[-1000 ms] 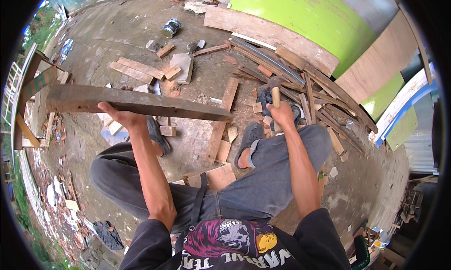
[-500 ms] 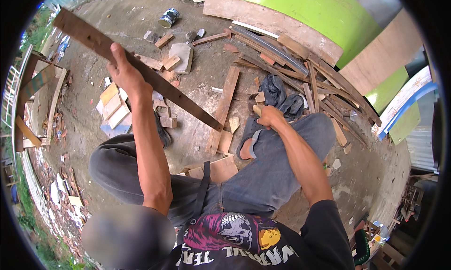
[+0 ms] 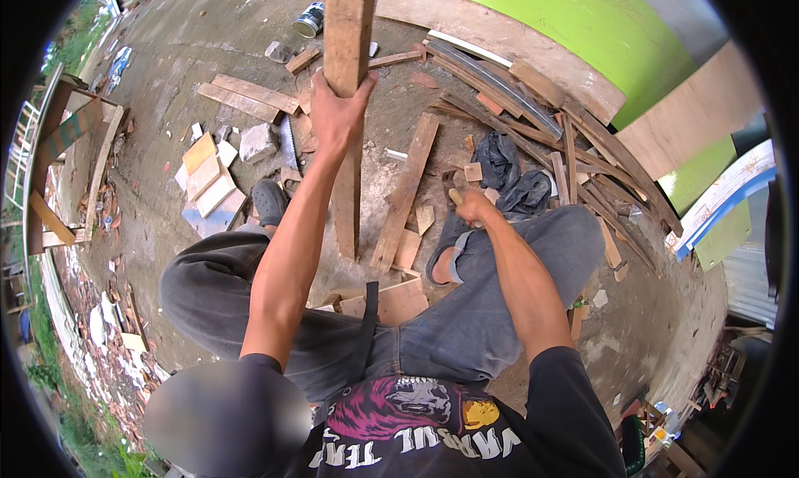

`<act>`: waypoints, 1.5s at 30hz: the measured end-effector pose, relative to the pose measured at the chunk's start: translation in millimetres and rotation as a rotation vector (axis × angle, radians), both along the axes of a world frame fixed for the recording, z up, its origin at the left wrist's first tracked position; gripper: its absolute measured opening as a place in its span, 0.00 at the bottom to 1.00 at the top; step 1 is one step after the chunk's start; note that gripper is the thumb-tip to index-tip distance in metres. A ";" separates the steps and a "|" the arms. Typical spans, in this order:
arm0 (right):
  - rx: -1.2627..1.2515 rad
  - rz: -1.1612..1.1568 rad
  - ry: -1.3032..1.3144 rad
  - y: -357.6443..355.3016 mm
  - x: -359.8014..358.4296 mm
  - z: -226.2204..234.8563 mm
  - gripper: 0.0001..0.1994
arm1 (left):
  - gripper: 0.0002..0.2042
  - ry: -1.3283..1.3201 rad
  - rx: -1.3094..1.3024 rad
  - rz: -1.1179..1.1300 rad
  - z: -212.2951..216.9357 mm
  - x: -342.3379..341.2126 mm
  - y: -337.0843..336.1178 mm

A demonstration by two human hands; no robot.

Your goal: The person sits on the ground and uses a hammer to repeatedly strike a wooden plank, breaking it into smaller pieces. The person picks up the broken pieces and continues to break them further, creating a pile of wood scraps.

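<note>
My left hand (image 3: pixel 339 116) is wrapped around a long, thick wooden plank (image 3: pixel 347 37). It stands nearly upright before me, its top running out of the picture and its lower end close to the ground. Over by my right foot, my right hand (image 3: pixel 476 207) grips what looks like a hammer (image 3: pixel 455 197); a pale wooden handle end and a dark head show, partly hidden by the fingers. Another plank (image 3: pixel 406 191) lies between the two hands. Small wood offcuts (image 3: pixel 408 247) and a light wooden piece (image 3: pixel 401 302) are near my legs.
A handsaw (image 3: pixel 288 141) and a stone block (image 3: pixel 259 143) lie beyond my left foot, beside stacked board scraps (image 3: pixel 208 183). At right are a black plastic bag (image 3: pixel 498 158), piled timber strips (image 3: pixel 607 153) and a green panel (image 3: pixel 574 29). A can (image 3: pixel 309 20) lies farther off.
My left hand has moved right and swung the plank from a slant toward the upper left to nearly upright, uncovering the saw. My right hand has hardly moved.
</note>
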State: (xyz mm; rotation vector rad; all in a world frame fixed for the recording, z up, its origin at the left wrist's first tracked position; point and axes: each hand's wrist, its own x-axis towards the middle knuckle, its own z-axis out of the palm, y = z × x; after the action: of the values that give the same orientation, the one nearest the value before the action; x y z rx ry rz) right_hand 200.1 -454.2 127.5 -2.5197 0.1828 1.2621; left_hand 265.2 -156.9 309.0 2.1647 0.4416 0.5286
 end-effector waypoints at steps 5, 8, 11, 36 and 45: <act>0.097 -0.107 0.100 14.9 6.0 -7.7 0.13 | 0.38 0.158 0.072 -0.213 -10.3 5.4 16.6; 0.129 -0.197 0.133 20.8 7.8 -12.6 0.12 | 0.39 0.153 0.001 -0.208 -19.7 10.9 26.7; 0.182 -0.333 0.127 23.5 10.6 -19.6 0.11 | 0.38 0.128 -0.102 -0.229 -30.6 14.6 35.7; 0.058 0.301 -0.622 118.9 -6.3 -25.2 0.16 | 0.33 0.030 -0.326 0.029 -54.6 -25.0 100.6; -0.155 0.324 -0.053 182.2 -40.2 -79.3 0.24 | 0.37 0.063 -0.398 0.137 -68.8 -42.7 129.0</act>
State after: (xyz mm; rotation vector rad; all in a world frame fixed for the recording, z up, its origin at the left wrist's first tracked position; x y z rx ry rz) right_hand 159.9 -272.0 48.2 -2.7970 -0.1527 1.3396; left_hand 222.5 -27.9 240.2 1.7797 0.6730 0.4076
